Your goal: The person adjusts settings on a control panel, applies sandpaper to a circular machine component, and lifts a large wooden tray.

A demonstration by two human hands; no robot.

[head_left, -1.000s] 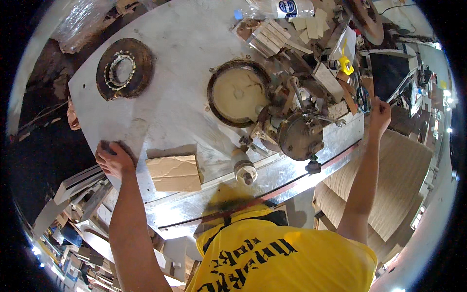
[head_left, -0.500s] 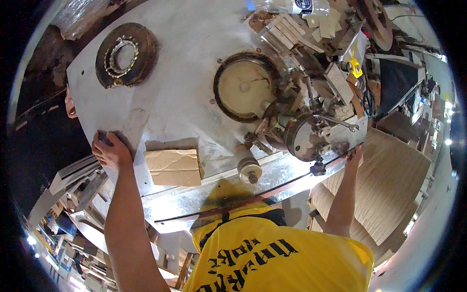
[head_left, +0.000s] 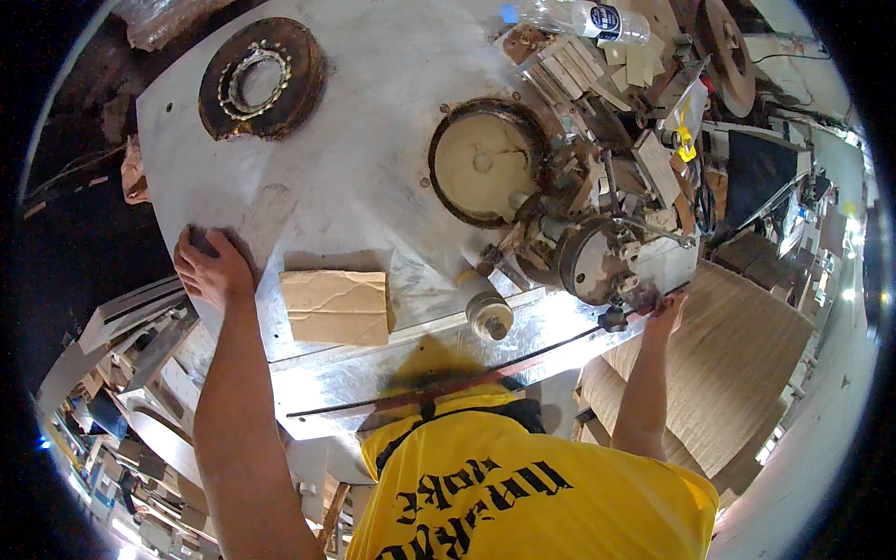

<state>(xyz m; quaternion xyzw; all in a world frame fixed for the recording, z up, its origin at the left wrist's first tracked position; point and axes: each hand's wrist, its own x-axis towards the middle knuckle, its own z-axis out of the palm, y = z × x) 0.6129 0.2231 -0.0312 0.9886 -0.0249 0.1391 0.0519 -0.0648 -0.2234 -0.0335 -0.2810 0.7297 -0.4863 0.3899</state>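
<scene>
A broad grey metal machine table (head_left: 373, 168) lies in front of me. At its left edge my left hand (head_left: 215, 271) grips the rim, fingers bent over the side and thumb on top, beside a dark smudge or shadow. My right hand (head_left: 665, 313) is closed on the front right edge, its fingers partly hidden. A folded piece of brown cardboard (head_left: 336, 308) lies on the table to the right of my left hand. Nearest my right hand are a black knob (head_left: 612, 319) and a round metal machine head (head_left: 588, 261).
A dark ring with a toothed inner rim (head_left: 261, 79) sits far left. Mid-table is a round recessed plate (head_left: 481, 163), with a cylindrical roller (head_left: 487, 313) nearer. Wood offcuts (head_left: 569, 70), a wrench (head_left: 658, 231) and a plastic bottle (head_left: 579, 19) crowd the far right.
The table and the things on it appear slightly higher in the picture, those at the back also farther right. Both hands keep their hold on the edges.
</scene>
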